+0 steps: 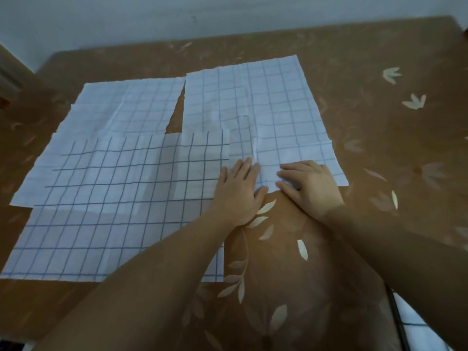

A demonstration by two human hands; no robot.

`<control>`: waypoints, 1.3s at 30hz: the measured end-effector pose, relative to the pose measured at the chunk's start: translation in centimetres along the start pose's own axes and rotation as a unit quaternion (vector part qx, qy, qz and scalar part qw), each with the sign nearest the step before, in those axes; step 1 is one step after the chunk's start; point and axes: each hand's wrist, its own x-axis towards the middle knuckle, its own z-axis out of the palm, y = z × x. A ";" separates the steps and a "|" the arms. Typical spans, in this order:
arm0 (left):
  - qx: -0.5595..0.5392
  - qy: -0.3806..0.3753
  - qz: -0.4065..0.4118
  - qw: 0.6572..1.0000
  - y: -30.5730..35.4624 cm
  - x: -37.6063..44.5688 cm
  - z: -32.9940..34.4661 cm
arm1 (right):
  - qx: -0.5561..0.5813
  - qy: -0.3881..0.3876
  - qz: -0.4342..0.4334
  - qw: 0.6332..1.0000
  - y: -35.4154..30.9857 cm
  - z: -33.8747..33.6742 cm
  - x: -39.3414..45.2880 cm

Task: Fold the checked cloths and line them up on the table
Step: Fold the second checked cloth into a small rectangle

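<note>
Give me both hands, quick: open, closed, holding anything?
Left hand: open, flat on the near cloth.
Right hand: fingers curled, pinching the near edge of the far right cloth.

A brown table (379, 72) with pale leaf shapes on it fills most of the frame. A plain light wall (177, 16) runs along the top. White floor tiles (415, 323) show in the lower right corner.
</note>
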 end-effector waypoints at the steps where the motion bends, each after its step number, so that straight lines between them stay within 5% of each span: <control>1: -0.003 0.002 0.003 1.000 0.3 -0.1 0.1 | 0.009 0.010 -0.004 1.000 0.2 0.0 0.2; 9: -0.010 0.027 0.013 1.000 1.8 -0.1 -0.6 | -0.055 0.016 -0.035 0.998 1.0 -0.1 0.8; 14: -0.033 0.023 0.038 0.998 3.5 -0.5 -1.2 | -0.030 0.031 0.029 0.999 2.2 -2.8 -1.0; 23: -0.065 0.132 0.057 0.987 6.7 -2.1 -4.5 | -0.034 0.055 0.022 0.998 2.9 -10.7 -6.0; 28: -0.016 0.032 0.048 0.998 9.0 -4.7 -6.4 | -0.101 0.006 0.020 0.995 2.1 -14.2 -10.6; 39: -0.052 0.040 0.052 0.996 15.0 -9.3 -6.1 | -0.156 -0.162 0.057 0.973 -0.8 -17.4 -18.4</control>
